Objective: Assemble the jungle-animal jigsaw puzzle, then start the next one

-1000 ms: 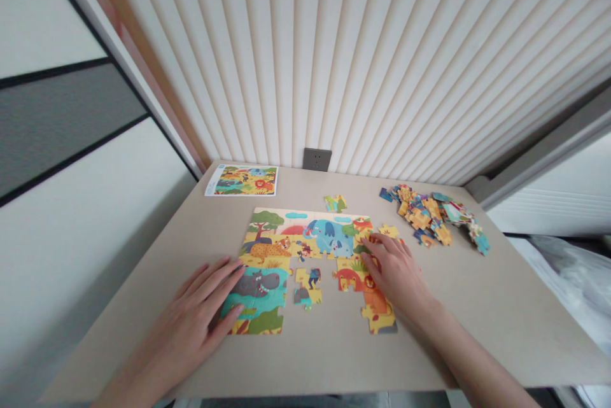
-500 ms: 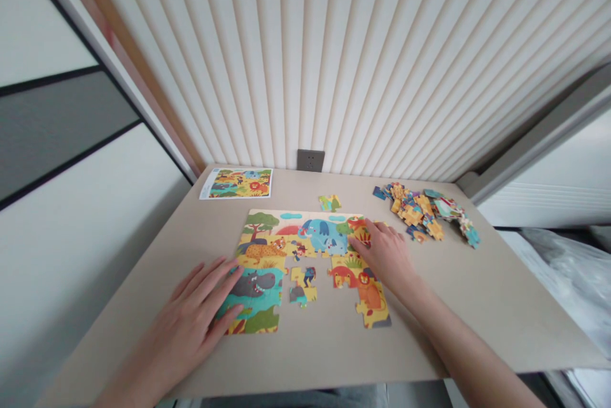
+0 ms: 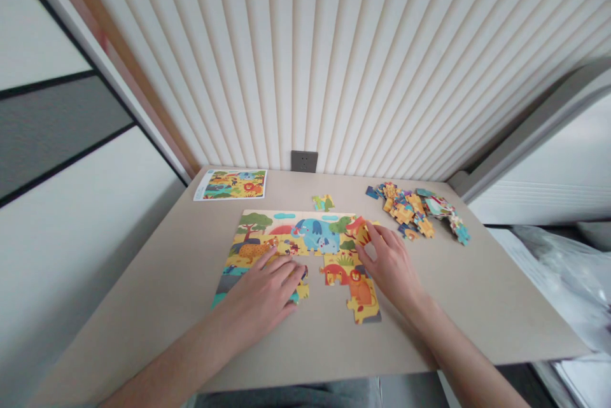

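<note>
We are moving our spread left hand from the left edge of the puzzle onto its centre section, on the tabletop. We are working two spots, our right hand apparently pinching a corner piece.

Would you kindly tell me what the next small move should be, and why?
I would probably nudge the partly covered pieces toward the elephant section with the left hand: it lies over them, and table shows just below that section, left of the lion pieces, suggesting an unfilled gap.
</note>
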The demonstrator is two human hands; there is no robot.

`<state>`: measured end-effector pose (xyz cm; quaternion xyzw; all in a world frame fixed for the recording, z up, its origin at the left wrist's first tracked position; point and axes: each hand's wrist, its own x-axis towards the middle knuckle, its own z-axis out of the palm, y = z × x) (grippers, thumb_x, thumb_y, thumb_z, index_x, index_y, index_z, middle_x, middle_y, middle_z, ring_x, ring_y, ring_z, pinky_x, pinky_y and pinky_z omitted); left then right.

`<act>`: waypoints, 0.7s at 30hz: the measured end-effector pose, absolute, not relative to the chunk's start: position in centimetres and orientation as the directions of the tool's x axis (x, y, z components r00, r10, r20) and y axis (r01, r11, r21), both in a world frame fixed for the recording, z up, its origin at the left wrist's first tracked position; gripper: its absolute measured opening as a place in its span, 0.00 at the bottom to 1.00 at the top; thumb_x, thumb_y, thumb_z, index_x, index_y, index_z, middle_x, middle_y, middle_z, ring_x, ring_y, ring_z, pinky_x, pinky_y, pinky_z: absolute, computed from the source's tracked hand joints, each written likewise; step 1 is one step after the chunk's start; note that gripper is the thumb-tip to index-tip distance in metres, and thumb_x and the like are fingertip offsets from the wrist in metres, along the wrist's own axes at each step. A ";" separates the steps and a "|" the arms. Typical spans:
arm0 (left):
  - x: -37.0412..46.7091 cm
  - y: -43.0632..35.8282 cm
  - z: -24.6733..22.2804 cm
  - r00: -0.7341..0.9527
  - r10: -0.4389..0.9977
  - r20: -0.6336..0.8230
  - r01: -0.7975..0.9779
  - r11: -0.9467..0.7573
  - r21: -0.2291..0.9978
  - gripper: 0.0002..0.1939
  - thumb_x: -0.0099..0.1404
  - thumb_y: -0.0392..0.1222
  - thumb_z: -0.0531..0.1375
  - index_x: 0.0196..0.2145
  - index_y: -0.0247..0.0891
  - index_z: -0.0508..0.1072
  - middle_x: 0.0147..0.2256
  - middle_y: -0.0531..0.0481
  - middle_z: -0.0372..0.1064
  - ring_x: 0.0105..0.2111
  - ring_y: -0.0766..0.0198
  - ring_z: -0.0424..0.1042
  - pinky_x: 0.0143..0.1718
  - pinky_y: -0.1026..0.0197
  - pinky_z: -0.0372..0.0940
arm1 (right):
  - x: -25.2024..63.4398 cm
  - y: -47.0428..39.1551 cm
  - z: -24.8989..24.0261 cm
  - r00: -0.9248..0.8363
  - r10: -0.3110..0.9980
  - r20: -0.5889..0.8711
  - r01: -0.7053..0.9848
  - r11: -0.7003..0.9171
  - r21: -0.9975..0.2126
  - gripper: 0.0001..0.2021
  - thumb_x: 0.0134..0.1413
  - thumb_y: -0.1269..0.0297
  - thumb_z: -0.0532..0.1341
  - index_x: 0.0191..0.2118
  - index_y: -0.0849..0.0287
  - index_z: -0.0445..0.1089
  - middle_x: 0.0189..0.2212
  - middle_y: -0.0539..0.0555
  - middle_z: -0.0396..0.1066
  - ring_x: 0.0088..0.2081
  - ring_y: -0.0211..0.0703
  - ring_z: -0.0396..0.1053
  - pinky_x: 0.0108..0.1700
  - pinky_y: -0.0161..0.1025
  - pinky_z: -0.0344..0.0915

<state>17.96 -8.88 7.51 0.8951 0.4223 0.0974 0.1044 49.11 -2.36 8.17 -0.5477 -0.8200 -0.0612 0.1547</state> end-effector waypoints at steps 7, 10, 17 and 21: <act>17.9 -8.6 7.7 0.632 0.774 0.043 0.734 -0.615 0.287 0.29 0.66 0.46 0.71 0.61 0.38 0.70 0.57 0.41 0.74 0.57 0.46 0.72 0.63 0.42 0.61 | 50.1 -10.2 9.2 -0.355 0.870 0.342 0.887 0.428 -0.171 0.26 0.71 0.57 0.61 0.69 0.59 0.62 0.55 0.64 0.73 0.55 0.57 0.72 0.57 0.56 0.74; 17.8 -8.4 7.6 0.637 0.769 0.051 0.721 -0.618 0.314 0.28 0.66 0.45 0.70 0.60 0.38 0.70 0.56 0.41 0.74 0.57 0.46 0.72 0.63 0.42 0.62 | 48.6 -14.4 8.7 -0.362 0.872 0.331 0.865 0.447 -0.230 0.25 0.71 0.59 0.62 0.69 0.58 0.63 0.56 0.63 0.73 0.56 0.56 0.73 0.55 0.51 0.75; 17.8 -8.3 7.1 0.622 0.777 0.098 0.703 -0.609 0.368 0.26 0.66 0.42 0.68 0.59 0.39 0.70 0.57 0.40 0.73 0.58 0.47 0.71 0.62 0.44 0.66 | 44.1 -17.9 7.0 -0.280 0.868 0.410 0.894 0.392 -0.218 0.19 0.71 0.57 0.62 0.61 0.60 0.70 0.49 0.63 0.77 0.47 0.56 0.76 0.48 0.53 0.76; 17.6 -8.5 6.8 0.622 0.769 0.149 0.682 -0.625 0.379 0.27 0.65 0.41 0.67 0.60 0.39 0.70 0.56 0.41 0.73 0.57 0.48 0.71 0.61 0.45 0.66 | 43.0 -17.6 6.5 -0.246 0.880 0.405 0.903 0.361 -0.235 0.17 0.72 0.57 0.60 0.58 0.59 0.71 0.47 0.63 0.77 0.46 0.56 0.76 0.47 0.53 0.76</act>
